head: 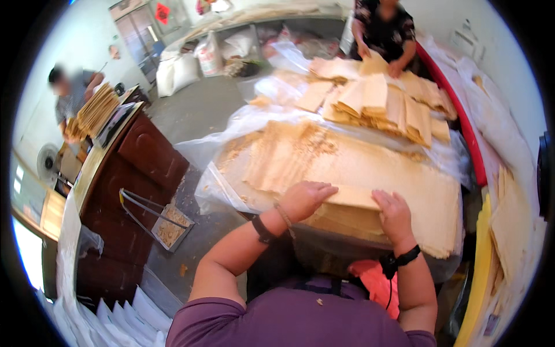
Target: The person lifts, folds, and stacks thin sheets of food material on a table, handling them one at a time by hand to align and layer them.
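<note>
A broad stack of thin, pale tan sheets [416, 182], perhaps bean curd skin, lies in front of me. At its near edge I have a narrow folded strip of sheet [353, 198] between my hands. My left hand [303, 199] grips the strip's left end, fingers pointing right. The other end is in my right hand [395, 214], its fingers curled over the top. Below the strip, the stack's layered side [347, 223] shows. Loose crumbs and flakes [318, 141] are scattered over the left part of the stack.
Folded sheet bundles [373, 99] are heaped beyond the stack, where another person handles sheets. Clear plastic film [208, 143] hangs off the left side. A long-handled dustpan [173, 225] with scraps stands by a dark wooden cabinet [130, 173]. At far left, a person holds stacked sheets [97, 110].
</note>
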`<state>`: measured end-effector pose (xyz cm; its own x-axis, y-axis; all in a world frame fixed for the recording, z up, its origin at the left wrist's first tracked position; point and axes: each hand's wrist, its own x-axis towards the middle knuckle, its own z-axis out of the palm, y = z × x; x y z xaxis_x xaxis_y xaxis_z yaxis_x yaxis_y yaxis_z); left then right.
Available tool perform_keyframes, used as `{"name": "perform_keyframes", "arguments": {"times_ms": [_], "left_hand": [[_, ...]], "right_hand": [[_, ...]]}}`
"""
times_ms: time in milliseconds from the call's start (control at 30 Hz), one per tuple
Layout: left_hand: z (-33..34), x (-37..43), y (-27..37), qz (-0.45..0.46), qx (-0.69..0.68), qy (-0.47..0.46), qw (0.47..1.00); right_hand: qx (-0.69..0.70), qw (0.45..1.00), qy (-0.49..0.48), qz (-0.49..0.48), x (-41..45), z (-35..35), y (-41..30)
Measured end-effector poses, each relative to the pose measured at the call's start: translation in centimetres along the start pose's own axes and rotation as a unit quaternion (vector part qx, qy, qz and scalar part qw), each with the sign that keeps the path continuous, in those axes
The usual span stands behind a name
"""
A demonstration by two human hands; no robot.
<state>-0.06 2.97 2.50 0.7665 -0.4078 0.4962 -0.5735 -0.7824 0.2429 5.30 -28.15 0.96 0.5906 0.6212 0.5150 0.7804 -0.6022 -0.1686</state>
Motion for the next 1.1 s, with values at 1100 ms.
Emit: {"name": "perform_keyframes", "arguments": {"times_ms": [1100], "left_hand": [[10.6,18.3,2.8,0.04,0.028,-0.195,0.98]], "right_hand": [[-0.134,0.944,-0.013,0.3,-9.2,-1.4,11.2]]}}
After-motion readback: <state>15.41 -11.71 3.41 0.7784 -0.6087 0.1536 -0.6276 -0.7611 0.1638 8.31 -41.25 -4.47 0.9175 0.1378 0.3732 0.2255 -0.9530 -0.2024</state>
